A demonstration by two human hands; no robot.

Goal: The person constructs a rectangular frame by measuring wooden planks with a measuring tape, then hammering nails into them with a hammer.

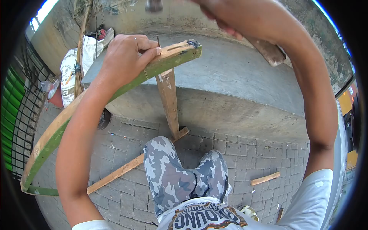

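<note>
Green-painted wood made up the long plank (115,90) that the left hand (124,57) steadied, its end resting on the edge of the concrete bench (237,73). The left grip was closed on the plank, fingers wrapped over the top face, with thumb and forefinger pinching a thin nail (158,40) that stood upright on the plank near its far end. The right hand (234,15) was raised high above it, clenched around a wooden hammer handle (268,50); the metal hammer head (153,5) showed blurred at the top edge, almost directly over the nail. A bare wooden post (168,101) ran from under the plank's end down to the paved floor (245,157), where another long batten (126,168) and a short offcut (265,178) lay. The person's camouflage-clad knee (165,172) sat close beside the foot of the post.

To drive the nail well, it seemed wise to keep it plumb and centred over the post beneath, start with light taps, and draw the pinching fingers away once the point held. The plank would likely bounce unless pressed firmly down on the post. A glancing blow could bend the nail or catch the fingertips.
</note>
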